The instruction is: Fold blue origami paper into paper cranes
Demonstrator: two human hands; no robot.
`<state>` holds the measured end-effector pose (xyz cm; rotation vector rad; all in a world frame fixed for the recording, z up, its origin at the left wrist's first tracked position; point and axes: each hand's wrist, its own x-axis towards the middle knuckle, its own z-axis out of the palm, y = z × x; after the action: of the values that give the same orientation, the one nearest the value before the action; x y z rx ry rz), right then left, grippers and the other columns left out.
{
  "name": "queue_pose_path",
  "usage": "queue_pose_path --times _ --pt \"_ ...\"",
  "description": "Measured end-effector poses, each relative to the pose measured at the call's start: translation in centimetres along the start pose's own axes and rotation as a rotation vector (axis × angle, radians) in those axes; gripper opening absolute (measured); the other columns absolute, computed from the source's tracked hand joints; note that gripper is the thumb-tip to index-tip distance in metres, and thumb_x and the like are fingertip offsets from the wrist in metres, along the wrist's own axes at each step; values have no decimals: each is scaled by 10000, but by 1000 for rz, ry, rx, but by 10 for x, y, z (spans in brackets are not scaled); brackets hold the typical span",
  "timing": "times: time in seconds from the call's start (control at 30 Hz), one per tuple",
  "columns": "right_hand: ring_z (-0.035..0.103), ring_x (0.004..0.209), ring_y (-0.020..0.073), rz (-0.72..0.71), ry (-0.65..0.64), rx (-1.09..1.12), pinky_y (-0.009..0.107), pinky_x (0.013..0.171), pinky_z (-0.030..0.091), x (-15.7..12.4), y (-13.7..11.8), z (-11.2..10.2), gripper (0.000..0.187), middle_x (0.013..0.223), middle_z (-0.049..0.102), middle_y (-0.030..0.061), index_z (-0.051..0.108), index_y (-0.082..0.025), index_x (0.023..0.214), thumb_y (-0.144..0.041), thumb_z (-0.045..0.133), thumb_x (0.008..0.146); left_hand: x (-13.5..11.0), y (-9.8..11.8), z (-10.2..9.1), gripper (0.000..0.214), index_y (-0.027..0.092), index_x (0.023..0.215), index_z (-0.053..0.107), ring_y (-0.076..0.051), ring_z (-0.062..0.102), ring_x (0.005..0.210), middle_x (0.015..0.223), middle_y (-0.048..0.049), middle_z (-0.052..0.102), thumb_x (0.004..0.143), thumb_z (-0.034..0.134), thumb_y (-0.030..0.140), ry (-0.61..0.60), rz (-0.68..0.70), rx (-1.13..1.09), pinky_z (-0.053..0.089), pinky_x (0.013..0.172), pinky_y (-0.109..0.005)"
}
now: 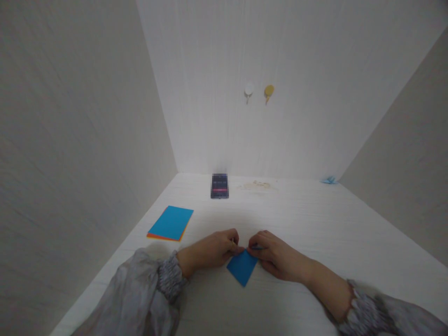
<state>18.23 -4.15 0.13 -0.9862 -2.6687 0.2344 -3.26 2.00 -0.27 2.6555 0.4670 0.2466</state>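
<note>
Head view: left hand [226,246] and right hand [273,254] pinch blue paper [242,269] between them on worktop [297,210], partly covering its far edges. Paper stack [171,223] beyond left hand, leftward; blurred dark object [220,186] ahead of hands; light-blue scrap [329,180] well past right hand.

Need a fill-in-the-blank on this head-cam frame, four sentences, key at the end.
1. The small four-sided paper at the fingertips of the left hand and right hand is ____.
2. The stack of coloured paper sheets lies nearer the ____ hand.
3. A round white hook and a round yellow hook make ____ hooks on the back wall.
4. The small light-blue object lies near the tabletop's back ____ corner.

Missing words: blue; left; two; right.
</note>
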Motion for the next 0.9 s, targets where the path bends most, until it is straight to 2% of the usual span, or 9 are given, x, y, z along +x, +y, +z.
queue_pose_path --times 0.5,0.73,0.9 --pt "481 945 199 -30 23 82 369 835 402 -10 8 4 344 1005 548 109 513 -182 1157 -132 391 840 0 -4 2 260 210 950 606 -120 498 756 893 -38 504 873 357 206 9 47 97 391 692 -209" --pt "494 1015 201 -64 18 93 393 875 387 -18 13 4 347 1137 554 99 465 -181 1209 -159 362 878 0 -4 2 252 196 951 603 -120 502 757 898 -41 504 864 366 185 2 58 100 399 702 -211" --pt "478 1036 199 -29 -3 93 374 876 400 -19 10 2 340 1168 540 97 473 -167 1202 -161 352 884 0 -4 2 269 189 926 610 -118 508 750 885 -42 509 879 347 216 9 47 111 403 694 -210"
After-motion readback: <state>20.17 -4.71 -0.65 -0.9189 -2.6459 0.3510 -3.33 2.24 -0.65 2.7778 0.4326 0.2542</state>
